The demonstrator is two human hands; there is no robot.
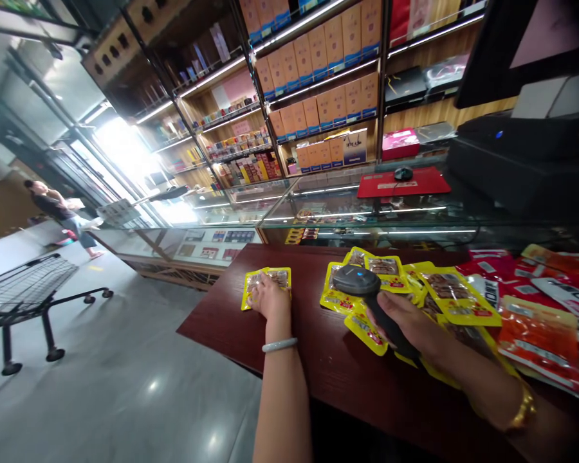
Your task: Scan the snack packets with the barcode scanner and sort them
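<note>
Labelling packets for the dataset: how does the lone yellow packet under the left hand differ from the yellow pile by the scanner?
The lone packet lies flat by itself, pressed by the left hand; the pile overlaps, fanned. The lone packet sits near the table's left edge; the pile lies under the scanner in the right hand. Both are yellow with clear windows.

Strong daylight blows out the doorway (125, 151) at upper left, glaring off the floor (139, 386). Shelf strip lights (318, 74) burn bright. Frame edges bend with wide-angle distortion; right corner soft, dim.
</note>
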